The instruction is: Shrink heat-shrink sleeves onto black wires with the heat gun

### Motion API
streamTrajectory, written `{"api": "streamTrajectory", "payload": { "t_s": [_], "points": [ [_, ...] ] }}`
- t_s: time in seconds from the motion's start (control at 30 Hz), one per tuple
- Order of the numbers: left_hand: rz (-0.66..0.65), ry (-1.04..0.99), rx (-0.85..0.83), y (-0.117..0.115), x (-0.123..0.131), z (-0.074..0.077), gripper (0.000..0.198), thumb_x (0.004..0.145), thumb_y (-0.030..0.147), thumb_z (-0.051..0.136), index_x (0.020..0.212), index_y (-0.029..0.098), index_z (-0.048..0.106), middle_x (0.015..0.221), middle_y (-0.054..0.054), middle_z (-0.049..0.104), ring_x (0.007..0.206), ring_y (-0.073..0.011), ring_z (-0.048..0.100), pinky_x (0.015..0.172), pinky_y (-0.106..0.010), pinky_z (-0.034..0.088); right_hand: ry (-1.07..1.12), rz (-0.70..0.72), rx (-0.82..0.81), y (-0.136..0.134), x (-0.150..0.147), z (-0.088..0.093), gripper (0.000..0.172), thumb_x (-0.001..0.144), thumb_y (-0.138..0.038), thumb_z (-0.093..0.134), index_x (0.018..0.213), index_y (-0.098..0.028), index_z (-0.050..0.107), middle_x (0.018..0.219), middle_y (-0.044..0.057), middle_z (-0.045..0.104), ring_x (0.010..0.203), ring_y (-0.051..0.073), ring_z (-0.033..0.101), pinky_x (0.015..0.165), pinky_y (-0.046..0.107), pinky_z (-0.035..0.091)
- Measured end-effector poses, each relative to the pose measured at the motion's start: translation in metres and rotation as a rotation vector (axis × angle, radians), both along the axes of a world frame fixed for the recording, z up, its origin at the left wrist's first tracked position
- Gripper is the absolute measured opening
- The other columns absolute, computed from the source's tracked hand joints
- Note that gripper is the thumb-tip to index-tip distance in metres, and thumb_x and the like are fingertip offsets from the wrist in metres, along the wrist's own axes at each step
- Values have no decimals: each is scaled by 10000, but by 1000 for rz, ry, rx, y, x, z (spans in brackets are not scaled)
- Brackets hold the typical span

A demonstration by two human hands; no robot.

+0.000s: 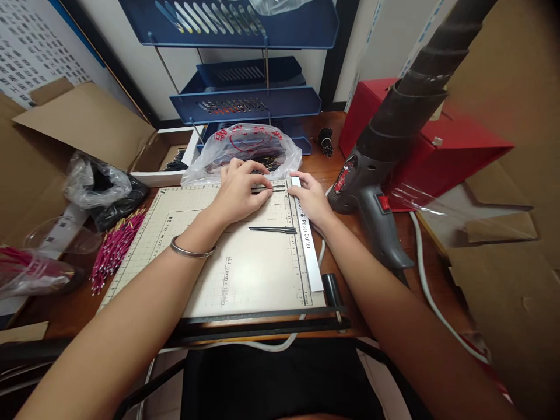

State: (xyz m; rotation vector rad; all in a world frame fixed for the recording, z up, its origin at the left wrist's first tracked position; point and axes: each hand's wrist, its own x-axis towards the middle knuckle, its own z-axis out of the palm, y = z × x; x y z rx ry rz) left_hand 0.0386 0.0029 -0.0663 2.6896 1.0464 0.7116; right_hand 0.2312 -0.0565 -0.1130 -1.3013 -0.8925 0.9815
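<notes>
Strands (279, 188), thin and black, lie near the top of the cutting board (262, 268), upper middle of the frame, and your left hand (245, 189) has them, thumb and fingertips pinched over them! Over to your right hand (308, 201), just beside it: thumb and forefinger touch the far end of the white strip (308, 256) lettered "Paper Cutter", though whether they grip anything there, I cannot tell. Below your fingers, near the frame's centre, a second black bundle (271, 229) lies across the board, its right end near that strip. Lower right of centre, there's the black handle (331, 290) at the board's near corner. Look left: magenta strands (116, 248) are heaped beside the board. Top middle, a clear plastic bag (245, 143) with red print sits before the blue trays (245, 105); upper right, a dark power tool (380, 140) stands in front of a red box (455, 157).
</notes>
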Motion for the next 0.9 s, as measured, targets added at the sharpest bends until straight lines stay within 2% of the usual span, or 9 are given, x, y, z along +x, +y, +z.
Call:
{"api": "streamTrajectory", "payload": {
  "t_s": [0.1,0.17,0.27,0.4,0.5,0.7,0.9],
  "points": [
    [-53,-38,43,-4,-3,6,194,964,360,708,999,264,872,1271,-78,771,1199,-330,559,1090,-564,413,6,-6,12,0,0,0,520,638,-299,703,1149,-222,641,1277,90,770,1280,290,698,1240,477,506],
    [-162,-45,39,-9,-7,15,203,965,364,696,1000,259,866,1148,-75,797,1103,-302,600,1062,-528,447,12,-8,20,0,0,0,519,631,-296,706,1140,-220,639,1280,95,767,1283,289,696,1244,472,505],
    [-358,8,-82,-22,-11,30,198,954,328,679,912,251,857,935,-60,814,940,-261,634,963,-451,504,10,2,23,0,1,-1,512,645,-292,711,1147,-223,643,1273,91,768,1280,289,699,1241,478,511],
    [-486,78,-286,-33,-9,38,182,933,266,680,856,244,844,844,-35,820,857,-226,679,865,-378,531,-3,10,28,0,2,-3,499,668,-281,715,1161,-236,650,1261,71,773,1274,285,700,1238,491,517],
    [-517,83,-354,-34,-6,35,169,927,243,691,857,228,844,850,-39,820,809,-201,703,809,-343,534,-9,10,34,1,3,-5,487,676,-278,718,1157,-236,653,1265,69,771,1271,280,698,1235,488,518],
    [-510,101,-340,-32,-6,30,162,931,229,698,884,222,853,870,-42,820,808,-199,721,810,-334,539,3,12,32,0,2,-4,486,681,-278,723,1160,-235,653,1261,66,772,1268,275,699,1230,481,518],
    [-481,160,-198,-29,-8,35,163,927,222,702,855,246,846,848,-37,810,838,-228,684,861,-382,506,28,4,25,1,1,-3,496,661,-268,729,1149,-234,646,1233,63,773,1254,274,706,1237,485,511]
  ]
}}
